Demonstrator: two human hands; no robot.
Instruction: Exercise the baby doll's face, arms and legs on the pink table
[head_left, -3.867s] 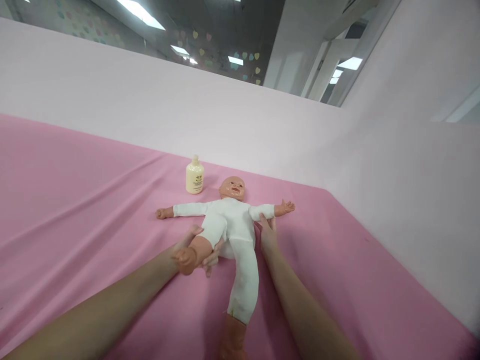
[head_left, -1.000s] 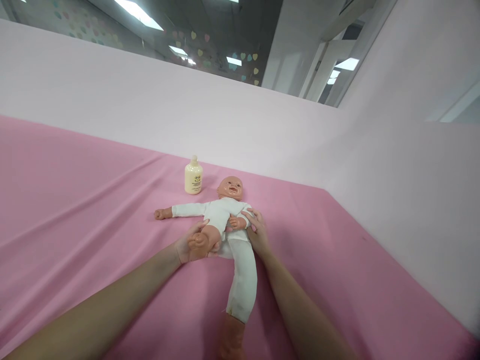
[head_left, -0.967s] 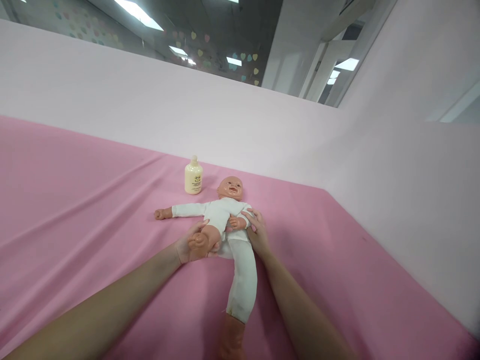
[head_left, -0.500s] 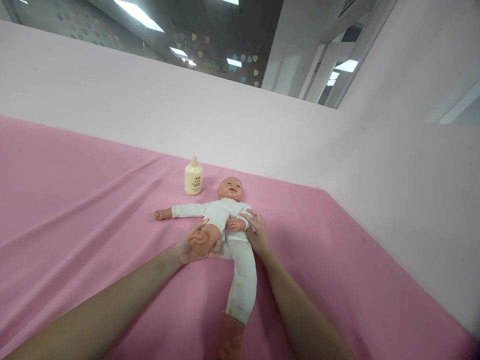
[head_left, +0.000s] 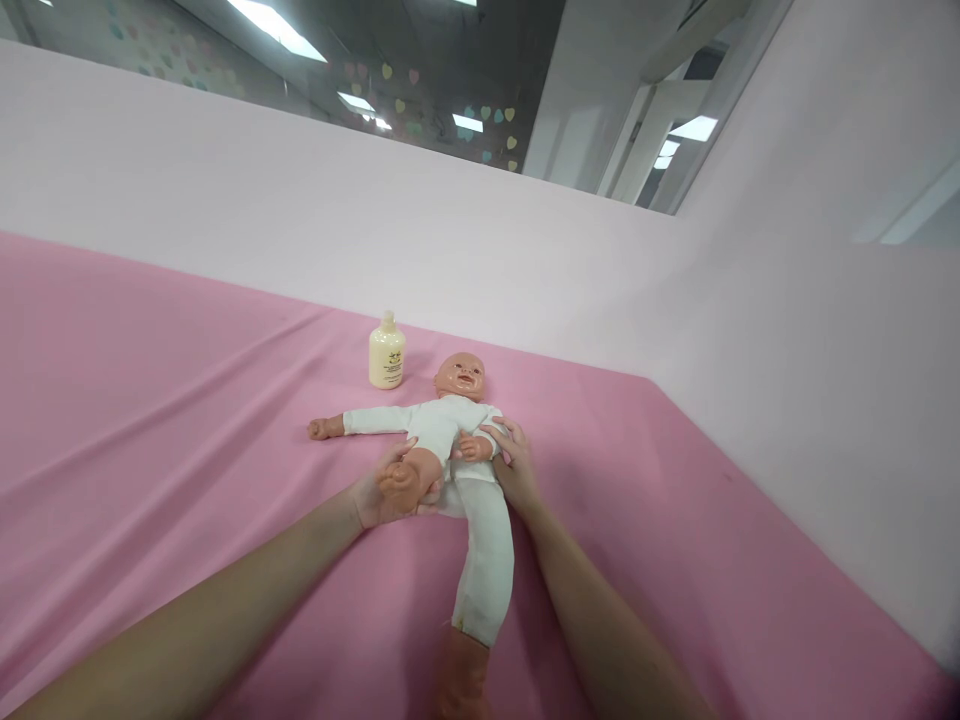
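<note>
A baby doll with a white cloth body lies on its back, its head at the far end. My left hand is wrapped round the doll's bent leg, close to the bare foot, which is raised over the belly. On the other side, my right hand grips the doll's bent arm near the elbow, and the doll's small hand rests across its front. The doll's other arm stretches out to the left. Its other leg lies straight toward me.
A pale yellow lotion bottle stands upright beyond the doll's outstretched arm. Pink cloth with soft creases covers the surface. White walls rise behind and at the right, with a window above.
</note>
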